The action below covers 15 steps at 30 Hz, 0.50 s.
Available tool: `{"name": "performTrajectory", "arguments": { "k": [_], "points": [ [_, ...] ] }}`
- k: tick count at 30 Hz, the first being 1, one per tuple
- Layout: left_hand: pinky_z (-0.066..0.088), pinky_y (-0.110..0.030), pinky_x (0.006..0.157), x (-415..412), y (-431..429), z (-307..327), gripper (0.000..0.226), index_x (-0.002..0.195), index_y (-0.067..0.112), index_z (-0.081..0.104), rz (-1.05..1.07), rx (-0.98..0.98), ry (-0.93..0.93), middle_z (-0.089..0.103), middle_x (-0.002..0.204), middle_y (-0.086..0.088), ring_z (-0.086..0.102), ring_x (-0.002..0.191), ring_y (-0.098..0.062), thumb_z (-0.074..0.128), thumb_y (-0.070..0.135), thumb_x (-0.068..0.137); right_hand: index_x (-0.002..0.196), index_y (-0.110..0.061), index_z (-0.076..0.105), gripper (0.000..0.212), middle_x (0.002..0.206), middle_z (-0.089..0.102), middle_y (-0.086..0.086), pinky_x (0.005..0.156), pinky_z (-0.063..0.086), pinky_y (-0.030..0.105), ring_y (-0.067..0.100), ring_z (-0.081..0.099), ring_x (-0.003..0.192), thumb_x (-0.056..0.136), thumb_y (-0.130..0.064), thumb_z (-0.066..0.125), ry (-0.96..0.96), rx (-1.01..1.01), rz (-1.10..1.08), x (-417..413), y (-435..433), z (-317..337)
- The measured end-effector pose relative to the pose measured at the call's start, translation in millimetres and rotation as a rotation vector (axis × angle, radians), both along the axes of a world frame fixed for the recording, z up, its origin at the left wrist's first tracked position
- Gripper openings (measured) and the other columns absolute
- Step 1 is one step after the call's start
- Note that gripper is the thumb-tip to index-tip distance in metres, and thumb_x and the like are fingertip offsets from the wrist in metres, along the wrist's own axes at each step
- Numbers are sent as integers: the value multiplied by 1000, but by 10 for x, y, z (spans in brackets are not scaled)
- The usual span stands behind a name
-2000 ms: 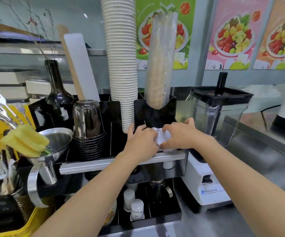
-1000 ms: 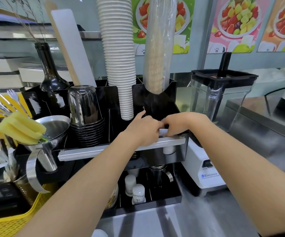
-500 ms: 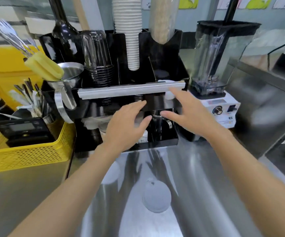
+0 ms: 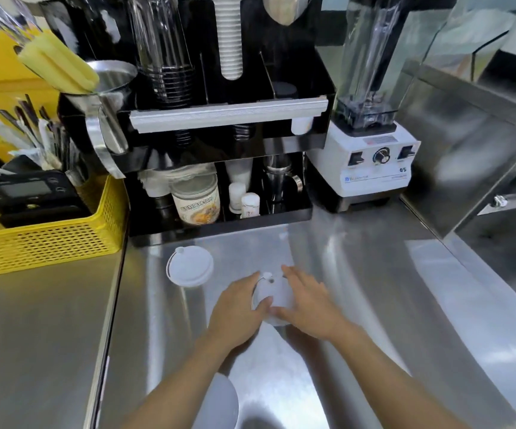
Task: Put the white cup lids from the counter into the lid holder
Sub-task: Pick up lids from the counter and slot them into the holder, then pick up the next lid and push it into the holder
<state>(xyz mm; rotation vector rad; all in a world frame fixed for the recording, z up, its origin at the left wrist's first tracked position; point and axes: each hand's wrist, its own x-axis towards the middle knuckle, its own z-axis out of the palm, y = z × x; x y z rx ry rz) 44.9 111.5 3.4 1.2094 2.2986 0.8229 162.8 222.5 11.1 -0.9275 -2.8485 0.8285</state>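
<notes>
Nearest, a third lid (image 4: 219, 404) lies under the left arm. On the counter (image 4: 358, 305), left hand (image 4: 238, 308) and right hand (image 4: 309, 300) close their grip around a white lid (image 4: 273, 297); whether firmly, I cannot tell. Another lid (image 4: 189, 266) waits left. Next: lift it to the far lid holder (image 4: 284, 88).

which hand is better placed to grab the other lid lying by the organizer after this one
Left. The free lid lies on the left hand's side; the right hand would have to cross over.
</notes>
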Motion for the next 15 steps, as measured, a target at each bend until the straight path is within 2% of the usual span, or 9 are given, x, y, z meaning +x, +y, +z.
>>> {"name": "performTrajectory", "arguments": {
  "k": [5, 10, 15],
  "points": [
    [36, -31, 103, 130, -63, -103, 49, 136, 26, 37, -11, 8, -9, 54, 130, 3, 46, 118, -16, 49, 37, 89, 134, -22, 29, 70, 143, 33, 5, 103, 26, 36, 25, 33, 124, 77, -51, 56, -9, 40, 7, 61, -114, -136],
    [37, -36, 107, 124, -78, -9, 50, 136, 30, 36, -22, 54, -61, 49, 138, 7, 43, 124, -14, 50, 38, 89, 133, -25, 32, 71, 141, 35, 3, 102, 27, 33, 23, 31, 124, 73, -52, 59, 65, 30, -14, 63, -95, -88],
    [32, -33, 108, -78, 90, 395, 55, 138, 28, 33, -44, 188, 4, 44, 141, 7, 38, 129, -13, 53, 34, 88, 134, -21, 35, 74, 140, 34, 2, 107, 26, 33, 19, 27, 127, 72, -51, 62, 189, 65, -3, -105, 125, 327]
  ]
}}
